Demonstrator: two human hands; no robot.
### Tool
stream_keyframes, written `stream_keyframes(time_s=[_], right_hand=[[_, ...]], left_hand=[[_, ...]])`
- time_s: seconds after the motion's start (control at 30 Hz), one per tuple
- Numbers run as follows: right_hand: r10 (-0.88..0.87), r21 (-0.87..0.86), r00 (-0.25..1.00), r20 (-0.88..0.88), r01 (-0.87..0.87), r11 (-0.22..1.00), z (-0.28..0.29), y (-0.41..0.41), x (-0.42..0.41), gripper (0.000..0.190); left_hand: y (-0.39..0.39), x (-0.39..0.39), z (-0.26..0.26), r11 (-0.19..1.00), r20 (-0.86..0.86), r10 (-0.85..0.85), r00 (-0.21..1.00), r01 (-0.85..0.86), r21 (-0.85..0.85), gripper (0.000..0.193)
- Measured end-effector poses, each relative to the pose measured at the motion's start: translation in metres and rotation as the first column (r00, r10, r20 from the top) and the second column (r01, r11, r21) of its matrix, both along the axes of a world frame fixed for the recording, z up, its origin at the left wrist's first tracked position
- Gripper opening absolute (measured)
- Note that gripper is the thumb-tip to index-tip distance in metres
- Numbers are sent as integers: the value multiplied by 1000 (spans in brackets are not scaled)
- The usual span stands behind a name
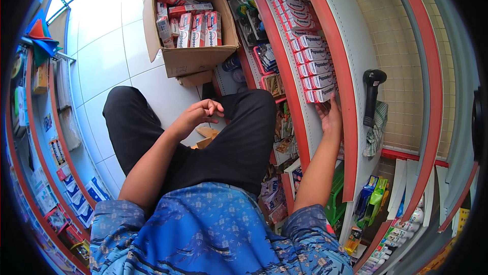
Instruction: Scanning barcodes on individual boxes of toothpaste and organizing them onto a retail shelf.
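Rows of red-and-white Pepsodent toothpaste boxes (319, 67) lie side by side on a red-edged metal shelf (313, 141). My right hand (331, 116) reaches into this shelf at the near end of the row. Its fingers are spread and the tips touch the nearest box, with no grip on it visible. Over my lap hangs my left hand (200, 113), loosely curled with nothing in it. Beyond my knees, an opened cardboard box (202, 61) holds several more toothpaste boxes (198, 30), some upright and some lying flat.
A black barcode scanner (371, 97) and a checked cloth (376, 128) rest on the upper shelf to my right. Below the toothpaste are a pink basket (263, 61) and packed goods. Another stocked shelf unit (57, 130) stands left, across white floor tiles (101, 51).
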State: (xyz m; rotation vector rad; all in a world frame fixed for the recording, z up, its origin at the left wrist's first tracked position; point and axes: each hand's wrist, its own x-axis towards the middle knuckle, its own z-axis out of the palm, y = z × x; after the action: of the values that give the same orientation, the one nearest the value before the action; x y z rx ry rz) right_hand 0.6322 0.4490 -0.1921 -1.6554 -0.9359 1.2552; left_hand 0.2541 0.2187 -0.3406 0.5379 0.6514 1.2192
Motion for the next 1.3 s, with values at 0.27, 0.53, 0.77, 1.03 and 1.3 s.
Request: stream_keyframes(time_s=[0.27, 0.53, 0.77, 1.03, 1.3], right_hand=[[-17, -2, 1000, 18, 17, 1000, -1, 2, 0, 59], [-28, -22, 1000, 8, 29, 999, -1, -4, -11, 63], [-309, 388, 941, 138, 235, 891, -22, -25, -5, 31], [239, 454, 513, 825, -852, 260, -49, -91, -127, 19], [263, -15, 126, 956, -880, 475, -128, -49, -177, 28]], left_hand=[[2, 1, 3, 1000, -5, -23, 1000, 23, -7, 7], [1, 1, -1, 1000, 6, -30, 1000, 30, 1, 7], [-1, 0, -4, 1000, -19, -20, 1000, 20, -1, 7], [2, 1, -9, 1000, -16, -17, 1000, 17, -3, 12], [4, -1, -18, 999, -63, -42, 997, 41, -25, 15]])
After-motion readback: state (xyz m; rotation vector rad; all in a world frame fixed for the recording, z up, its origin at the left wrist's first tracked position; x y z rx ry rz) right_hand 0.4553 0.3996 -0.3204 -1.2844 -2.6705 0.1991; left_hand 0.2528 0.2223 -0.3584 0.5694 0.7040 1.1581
